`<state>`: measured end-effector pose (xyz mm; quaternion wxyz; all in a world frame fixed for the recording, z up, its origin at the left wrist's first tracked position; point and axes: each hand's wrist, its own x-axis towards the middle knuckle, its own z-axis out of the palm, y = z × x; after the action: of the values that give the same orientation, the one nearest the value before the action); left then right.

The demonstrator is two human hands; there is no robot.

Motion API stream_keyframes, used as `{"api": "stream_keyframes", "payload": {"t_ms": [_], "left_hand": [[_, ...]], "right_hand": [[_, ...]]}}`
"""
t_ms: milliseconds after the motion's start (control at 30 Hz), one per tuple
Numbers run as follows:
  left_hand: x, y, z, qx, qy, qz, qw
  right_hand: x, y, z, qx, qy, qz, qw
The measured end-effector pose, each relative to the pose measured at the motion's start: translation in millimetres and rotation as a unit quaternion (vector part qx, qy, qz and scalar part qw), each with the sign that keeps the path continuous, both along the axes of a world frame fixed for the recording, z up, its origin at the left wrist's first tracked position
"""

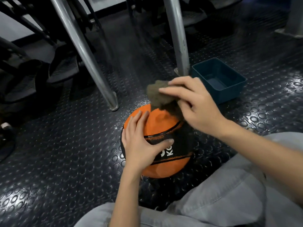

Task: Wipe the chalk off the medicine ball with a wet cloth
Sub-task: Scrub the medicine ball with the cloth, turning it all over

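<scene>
Two things take up most of the scene: the dark studded rubber floor [65, 161] and the grey metal legs [85, 51] slanting down onto it at the far side. The orange-and-black medicine ball [159, 123] sits on the floor at the centre, just in front of the person's knees. To its far right, near one leg's foot, stands a blue plastic tub [236, 89]. Nothing solid shows inside it, and I cannot tell if shallow water covers its bottom.

The left hand [141, 141] lies spread on the ball's left side with fingers flat and the thumb across the black band, steadying it. The right hand [193, 104] is over the ball's far top and pinches a bunched brown cloth [157, 94] between fingers and thumb. The cloth's lower folds hang onto or just above the orange panel, though blur hides which.

The main risk is the ball rolling away towards the legs, since the floor looks shiny and perhaps damp and only one flat palm holds the ball. A bunched cloth also wipes a narrow strip, so pale speckle along the seams could be missed. A careless sweep to the right might knock the tub.
</scene>
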<state>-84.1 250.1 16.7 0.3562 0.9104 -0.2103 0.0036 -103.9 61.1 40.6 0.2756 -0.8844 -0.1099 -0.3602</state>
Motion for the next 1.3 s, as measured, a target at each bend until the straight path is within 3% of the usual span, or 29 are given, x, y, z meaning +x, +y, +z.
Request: {"api": "stream_keyframes", "payload": {"t_ms": [67,100,200,267,300,400,467,600,667,767,833,867,967,1033,1100,1167,1233,1300], "left_hand": [[1.4,0.7,0.8,-0.002,0.004,0.004,1.000],[2.0,0.6,1.5,-0.007,0.009,0.002,1.000],[1.2,-0.6,1.4,-0.015,0.012,0.002,1.000],[0.8,-1.6,0.5,-0.019,0.011,0.003,1.000],[1.6,-0.8,-0.7,-0.023,0.012,0.006,1.000],[3.5,4.1,-2.4,-0.024,0.006,0.017,1.000],[3.5,5.6,-1.4,-0.027,0.012,0.018,0.999],[1.9,2.1,0.2,-0.029,0.017,0.026,0.999],[2.0,1.9,-1.4,-0.034,0.013,0.029,0.999],[3.3,5.3,-3.9,-0.037,0.007,0.047,0.998],[3.2,7.1,-4.0,-0.039,0.003,0.047,0.998],[2.7,6.9,-3.2,-0.040,0.004,0.044,0.998],[2.6,4.5,-3.2,-0.042,0.006,0.046,0.998],[2.4,2.6,-3.6,-0.036,0.001,0.045,0.998],[2.7,4.1,-6.1,-0.038,-0.006,0.048,0.998],[2.1,6.1,-7.5,-0.031,-0.013,0.048,0.998],[2.5,8.9,-7.8,-0.031,-0.016,0.033,0.999],[4.9,10.4,-6.6,-0.029,-0.018,0.005,0.999]], "right_hand": [[-8.5,14.4,-8.4,-0.067,0.015,0.096,0.993],[-4.5,15.1,-16.8,-0.095,0.055,0.096,0.989],[22.3,-9.2,-27.6,-0.067,0.150,-0.047,0.985],[26.1,-20.3,-21.1,0.001,0.130,-0.140,0.982],[22.6,-18.2,-15.3,0.023,0.093,-0.133,0.986],[-1.8,7.9,-11.0,-0.021,0.050,0.039,0.998],[-4.2,13.8,-16.3,-0.091,0.100,0.096,0.986],[25.0,-24.3,-18.2,-0.107,0.212,-0.087,0.968],[23.3,-27.0,-13.7,-0.039,0.178,-0.125,0.975],[3.6,1.0,-7.7,0.022,0.066,0.016,0.997],[-0.2,10.7,-16.2,-0.056,0.079,0.102,0.990],[4.1,7.4,-21.7,-0.083,0.107,0.099,0.986],[26.6,-18.5,-27.2,-0.112,0.209,-0.062,0.970],[29.1,-25.8,-23.3,-0.060,0.221,-0.138,0.964],[19.9,-13.7,-12.8,0.013,0.132,-0.086,0.987],[4.8,5.6,-8.4,0.015,0.087,0.040,0.995],[3.2,14.3,-15.5,-0.047,0.121,0.106,0.986],[17.9,1.3,-22.5,-0.050,0.184,0.035,0.981]]}}
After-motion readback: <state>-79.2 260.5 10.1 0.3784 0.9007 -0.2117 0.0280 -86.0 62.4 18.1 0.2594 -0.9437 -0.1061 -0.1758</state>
